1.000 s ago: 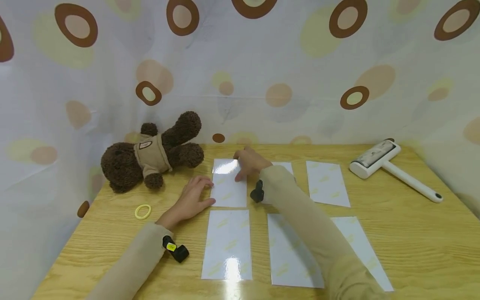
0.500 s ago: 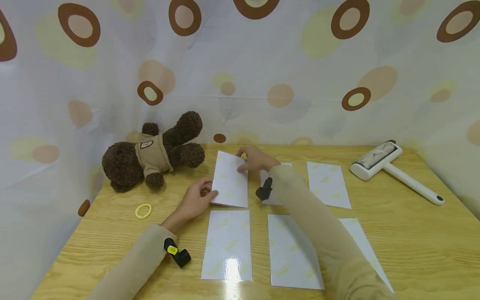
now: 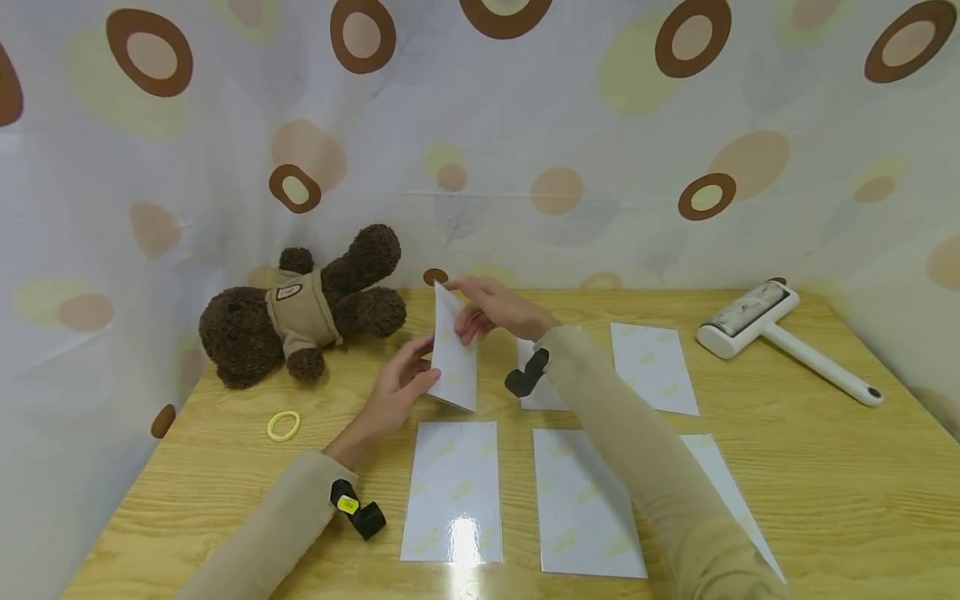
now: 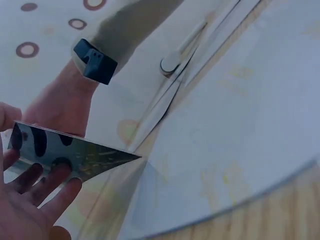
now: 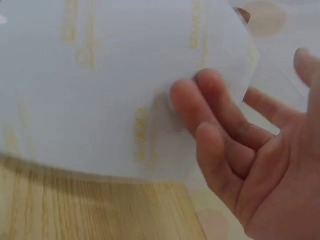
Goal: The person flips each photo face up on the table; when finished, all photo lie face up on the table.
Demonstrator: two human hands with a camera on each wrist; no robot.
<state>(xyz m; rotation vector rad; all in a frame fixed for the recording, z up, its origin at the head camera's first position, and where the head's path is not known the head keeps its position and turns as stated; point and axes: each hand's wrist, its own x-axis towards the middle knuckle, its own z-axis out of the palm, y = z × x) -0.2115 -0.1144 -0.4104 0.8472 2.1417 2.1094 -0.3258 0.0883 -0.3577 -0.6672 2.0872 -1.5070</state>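
A thin mirror sheet (image 3: 453,360) stands tilted up off the table at the centre of the head view. Its white back carries faint yellow print. In the left wrist view its shiny underside reflects fingers and dark spots. My left hand (image 3: 393,387) pinches the sheet's left edge, thumb on the white back and fingers behind. My right hand (image 3: 504,313) is at the sheet's upper right. Seen from the right wrist, several bent fingertips of that hand touch the printed back (image 5: 135,75), and another finger lies beyond the edge.
Several similar white sheets lie flat, including one in front (image 3: 450,492) and one at the back right (image 3: 654,367). A brown teddy bear (image 3: 307,308) lies back left, above a yellow ring (image 3: 283,426). A white lint roller (image 3: 757,321) lies right. A spotted curtain (image 3: 510,125) borders the table.
The sheet, flat a second ago, has been raised from the table and tilted steeply. My left hand has taken hold of its left edge; my right hand has followed its rising upper right side.
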